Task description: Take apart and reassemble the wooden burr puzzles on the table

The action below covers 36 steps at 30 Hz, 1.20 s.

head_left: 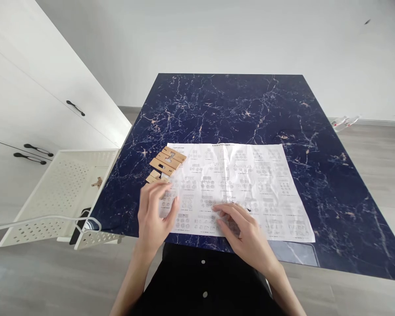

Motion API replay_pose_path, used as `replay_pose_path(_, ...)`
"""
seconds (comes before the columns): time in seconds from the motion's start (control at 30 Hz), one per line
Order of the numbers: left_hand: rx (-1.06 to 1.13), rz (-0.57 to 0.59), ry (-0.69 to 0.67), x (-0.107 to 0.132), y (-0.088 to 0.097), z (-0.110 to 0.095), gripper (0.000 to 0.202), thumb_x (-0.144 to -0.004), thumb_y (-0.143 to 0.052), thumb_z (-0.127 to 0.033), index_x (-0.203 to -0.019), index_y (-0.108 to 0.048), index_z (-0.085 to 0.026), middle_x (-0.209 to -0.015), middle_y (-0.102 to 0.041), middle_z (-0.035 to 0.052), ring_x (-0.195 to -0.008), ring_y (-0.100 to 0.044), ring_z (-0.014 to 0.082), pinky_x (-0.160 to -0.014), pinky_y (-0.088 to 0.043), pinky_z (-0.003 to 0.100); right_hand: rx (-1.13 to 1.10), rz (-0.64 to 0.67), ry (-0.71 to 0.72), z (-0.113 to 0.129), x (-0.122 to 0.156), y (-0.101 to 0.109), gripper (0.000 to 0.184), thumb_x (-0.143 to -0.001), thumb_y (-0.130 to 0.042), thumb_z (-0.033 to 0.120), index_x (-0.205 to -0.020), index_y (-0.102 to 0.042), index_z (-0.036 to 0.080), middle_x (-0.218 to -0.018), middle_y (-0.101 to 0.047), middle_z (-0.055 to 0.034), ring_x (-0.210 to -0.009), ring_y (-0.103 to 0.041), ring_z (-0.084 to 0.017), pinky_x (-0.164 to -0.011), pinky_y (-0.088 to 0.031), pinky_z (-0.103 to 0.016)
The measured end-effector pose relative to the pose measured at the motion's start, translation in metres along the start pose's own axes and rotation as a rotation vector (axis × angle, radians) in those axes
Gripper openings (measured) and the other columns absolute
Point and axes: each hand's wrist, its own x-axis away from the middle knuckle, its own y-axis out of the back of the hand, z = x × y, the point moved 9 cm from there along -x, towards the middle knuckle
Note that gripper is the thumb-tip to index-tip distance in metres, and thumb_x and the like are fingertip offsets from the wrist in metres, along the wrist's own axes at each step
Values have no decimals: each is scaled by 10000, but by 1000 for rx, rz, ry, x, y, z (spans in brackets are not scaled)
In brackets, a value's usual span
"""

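A creased white instruction sheet (pixel 250 175), printed with small diagrams, lies spread on the dark blue marbled table (pixel 224 105). On its left edge rest several flat wooden puzzle pieces (pixel 168 159) with cut-outs and black marks. Smaller wooden pieces (pixel 154 175) lie just in front of them. My left hand (pixel 154 213) reaches to these small pieces, thumb apart from the bent fingers; its fingertips partly cover the nearest piece, and I see nothing gripped. Over the sheet's lower middle, my right hand (pixel 242 226) has its fingers stretched out and holds nothing.
Under the sheet's lower right edge, a flat dark-rimmed rectangular thing (pixel 296 253) shows at the table's front. To the left stands a white perforated bin (pixel 55 188), with a white cable (pixel 46 217) across it. White cabinets (pixel 46 87) are beyond; clear bottles (pixel 345 123) are on the right.
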Motion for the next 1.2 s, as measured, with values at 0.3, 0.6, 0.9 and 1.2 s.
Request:
replay_pose_path(0.3, 240, 532, 168, 19, -54, -1, 161, -1101, -607, -340, -1038, -690, -217, -719, -670, -48, -569, -582, 98, -571, -462, 219, -30, -23, -27, 3, 4, -1, 244, -1130, -542, 311, -1336, -671, 293, -1223, -756, -89, -1067, -749, -252, -903, -672, -404)
replay_pose_path(0.6, 387, 553, 368, 16, -56, 16, 215, -1071, -639, -410, -1012, -729, -224, -710, -647, -41, -572, -557, 106, -537, -444, 221, -48, -63, -88, -7, -2, 10, 233, -1141, -523, 366, -1203, -726, 270, -1054, -790, -50, -759, -719, -184, -644, -605, -296)
replay_pose_path(0.9, 368, 560, 390, 20, -58, 22, 239, -1073, -635, -450, -1055, -736, -234, -748, -669, -25, -606, -585, 130, -560, -476, 243, 21, -97, -69, -10, 0, 3, 234, -1147, -506, 352, -1180, -717, 256, -848, -757, -15, -548, -583, -149, -502, -451, -288)
replay_pose_path(1.2, 363, 558, 376, 19, -58, 20, 249, -1076, -626, -456, -1056, -728, -230, -739, -669, -24, -600, -591, 132, -561, -475, 245, 2, -92, -70, -7, -3, 4, 240, -1146, -501, 351, -1170, -715, 246, -862, -754, -24, -554, -587, -147, -501, -449, -285)
